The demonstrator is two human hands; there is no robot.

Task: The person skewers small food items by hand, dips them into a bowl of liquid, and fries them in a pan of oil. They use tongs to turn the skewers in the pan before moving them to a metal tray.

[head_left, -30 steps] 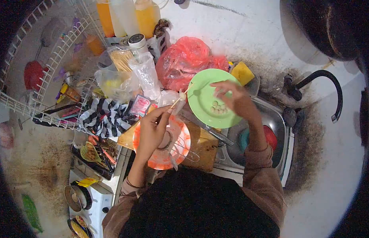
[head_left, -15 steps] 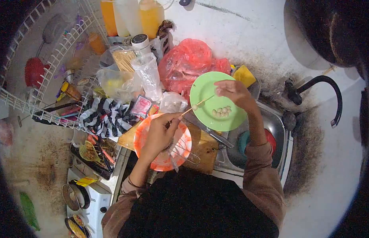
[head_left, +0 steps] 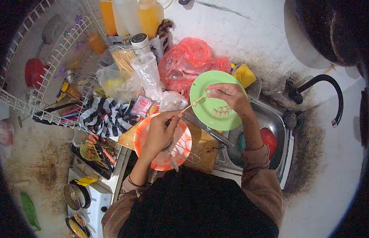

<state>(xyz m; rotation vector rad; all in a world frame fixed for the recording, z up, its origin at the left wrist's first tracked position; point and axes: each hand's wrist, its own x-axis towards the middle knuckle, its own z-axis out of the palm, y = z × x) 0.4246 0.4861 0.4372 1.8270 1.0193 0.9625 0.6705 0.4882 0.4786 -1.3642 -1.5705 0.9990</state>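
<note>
My left hand (head_left: 160, 131) pinches a thin wooden skewer (head_left: 186, 108) above the orange-and-white bowl (head_left: 141, 133). One small pale meatball (head_left: 194, 103) is threaded on it, near the pointed end. At the skewer's tip, the fingers of my right hand (head_left: 231, 98) are closed on another pale meatball (head_left: 208, 91). Beneath that hand is a light green plate (head_left: 204, 117), with several more meatballs (head_left: 221, 111) grouped on it. A wire-handled strainer (head_left: 188, 155) lies across the bowl.
A wooden board (head_left: 206, 152) lies under the bowl, and a knife (head_left: 220, 139) rests by the plate. To the right is a metal sink (head_left: 277, 119) with a black faucet (head_left: 339, 95). Red plastic bags (head_left: 186, 59), packets and bottles crowd the back. The stove (head_left: 95, 200) stands lower left.
My right hand has shifted left and slightly down, its fingertips bringing a meatball close to the skewer's tip. My left hand has barely moved.
</note>
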